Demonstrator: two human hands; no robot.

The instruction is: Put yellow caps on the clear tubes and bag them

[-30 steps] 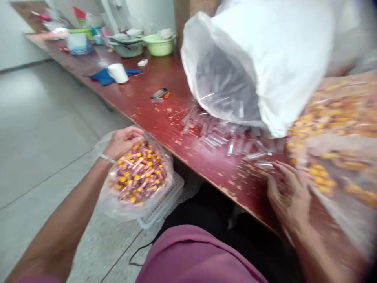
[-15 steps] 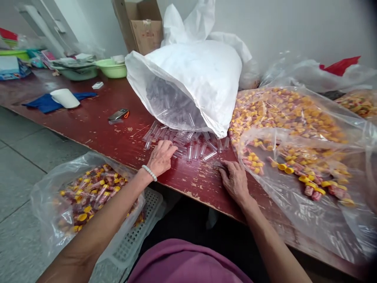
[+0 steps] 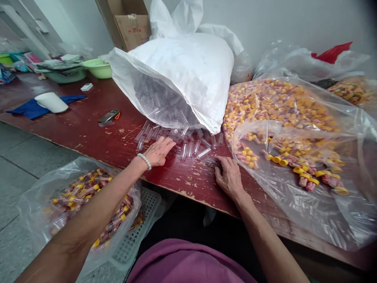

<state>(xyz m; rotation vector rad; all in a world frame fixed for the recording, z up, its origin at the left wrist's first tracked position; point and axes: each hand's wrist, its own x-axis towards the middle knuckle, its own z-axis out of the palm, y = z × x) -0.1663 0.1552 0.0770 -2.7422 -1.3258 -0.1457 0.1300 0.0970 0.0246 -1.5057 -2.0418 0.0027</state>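
Clear plastic tubes [image 3: 190, 149] lie loose on the dark red table in front of a big white sack [image 3: 188, 63], whose mouth gapes toward me with many more tubes inside. My left hand [image 3: 160, 151], wearing a pale bead bracelet, reaches over the near edge of the pile. Its fingers stretch rightward and touch or hover just above the tubes. To the right, my right hand [image 3: 230, 176] rests low on the table with curled fingers. A clear tube [image 3: 211, 161] sticks out at its fingertips; the grip is partly hidden.
At right, a clear bag [image 3: 294, 114] holds yellow-capped filled tubes, several spilling at its opening. Another clear bag [image 3: 79, 192] of such tubes sits low at left, beside a pale plastic basket [image 3: 132, 236]. A scale-like device [image 3: 109, 115] and white cup [image 3: 51, 102] stand farther left.
The whole view has shifted slightly, so things appear farther left. My left hand has moved a little rightward against the pile, its fingers straighter. My right hand stays about in place.
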